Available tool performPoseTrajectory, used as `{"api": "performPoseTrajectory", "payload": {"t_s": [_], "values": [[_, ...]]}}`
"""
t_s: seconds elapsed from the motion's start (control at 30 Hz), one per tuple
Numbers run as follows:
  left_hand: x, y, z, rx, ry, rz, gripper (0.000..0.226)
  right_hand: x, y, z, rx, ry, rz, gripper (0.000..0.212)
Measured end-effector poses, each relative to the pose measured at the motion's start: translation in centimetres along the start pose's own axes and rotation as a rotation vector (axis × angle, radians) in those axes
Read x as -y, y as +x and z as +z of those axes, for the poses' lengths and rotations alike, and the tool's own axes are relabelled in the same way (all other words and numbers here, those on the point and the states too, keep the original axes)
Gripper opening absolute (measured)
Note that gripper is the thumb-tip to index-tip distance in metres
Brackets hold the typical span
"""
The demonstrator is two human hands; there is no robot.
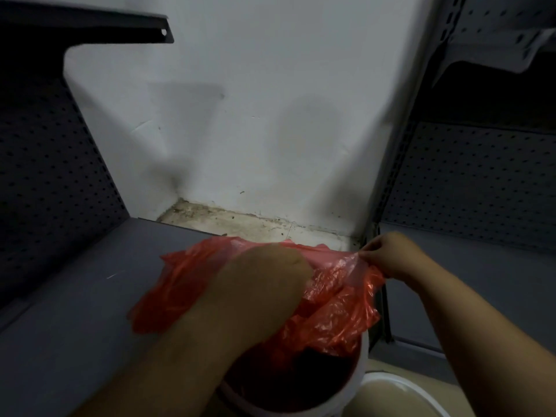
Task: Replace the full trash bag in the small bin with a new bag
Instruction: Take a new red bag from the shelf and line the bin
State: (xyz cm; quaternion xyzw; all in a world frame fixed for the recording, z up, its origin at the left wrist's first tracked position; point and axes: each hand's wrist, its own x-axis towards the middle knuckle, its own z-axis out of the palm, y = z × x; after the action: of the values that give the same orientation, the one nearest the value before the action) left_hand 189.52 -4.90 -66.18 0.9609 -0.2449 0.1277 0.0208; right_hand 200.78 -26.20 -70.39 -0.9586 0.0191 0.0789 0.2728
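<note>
A red bag [340,299] made of thin, crinkly plastic sits over the top of a small white bin [359,365]. The bin stands low in the picture, on the floor between two dark shelves. The right hand [388,257] pinches the far right edge of the bag with its fingers and pulls it tight, so the plastic is stretched flat and pale there. The left hand [270,278] is in the middle, on top of the bag, and it looks blurry. Its fingers point down into the red plastic and are hidden, so I cannot tell if it is gripping the bag or only pressing on it. Part of the bag sticks out to the left over the grey shelf [75,296], and part hangs over the right side of the bin's rim. The inside of the bin is dark. Behind the bin is a white wall [240,115] with a dirty strip of floor [240,225] at its foot. A pale round tub [400,395] shows just beside the bin at the bottom.
</note>
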Motion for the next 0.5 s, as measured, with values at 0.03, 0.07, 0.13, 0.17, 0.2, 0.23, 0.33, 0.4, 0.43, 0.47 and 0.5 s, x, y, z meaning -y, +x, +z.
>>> {"api": "performPoseTrajectory", "payload": {"t_s": [0.03, 0.07, 0.13, 0.17, 0.2, 0.23, 0.33, 0.4, 0.43, 0.47, 0.5], "values": [[-0.1, 0.1, 1.1, 0.053, -0.006, -0.004, 0.02, 0.1, 0.0, 0.0, -0.014, -0.02, -0.01, 0.02], [0.2, 0.2, 2.3, 0.111, 0.003, -0.026, 0.027, 0.2, 0.0, 0.1, -0.026, -0.041, -0.021, 0.02], [1.6, 0.0, 4.5, 0.175, 0.041, -0.118, 0.043, 0.2, 0.1, 0.2, -0.038, -0.055, -0.044, 0.02], [2.3, -0.2, 5.1, 0.172, 0.083, -0.161, 0.046, 0.2, 0.2, 0.3, -0.041, -0.055, -0.051, 0.02], [2.8, -0.1, 5.5, 0.204, 0.154, -0.183, 0.046, 0.1, 0.2, 0.3, -0.045, -0.058, -0.055, 0.02], [3.2, -0.1, 5.7, 0.24, 0.177, -0.238, 0.047, 0.1, 0.3, 0.4, -0.049, -0.067, -0.059, 0.02], [4.0, 0.0, 6.6, 0.325, 0.134, -0.317, 0.069, 0.2, 0.3, 0.7, -0.054, -0.106, -0.072, 0.02], [4.5, 0.4, 8.0, 0.326, 0.091, -0.339, 0.087, 0.4, 0.1, 0.8, -0.035, -0.136, -0.067, 0.022], [4.6, 0.4, 8.7, 0.332, 0.067, -0.357, 0.09, 0.5, 0.1, 0.8, -0.017, -0.17, -0.064, 0.023], [4.8, 0.6, 9.2, 0.329, 0.062, -0.358, 0.092, 0.7, 0.0, 0.7, 0.001, -0.222, -0.062, 0.024], [4.9, 0.7, 9.7, 0.324, 0.048, -0.355, 0.093, 1.1, -0.1, 0.4, 0.009, -0.285, -0.066, 0.024]]}}
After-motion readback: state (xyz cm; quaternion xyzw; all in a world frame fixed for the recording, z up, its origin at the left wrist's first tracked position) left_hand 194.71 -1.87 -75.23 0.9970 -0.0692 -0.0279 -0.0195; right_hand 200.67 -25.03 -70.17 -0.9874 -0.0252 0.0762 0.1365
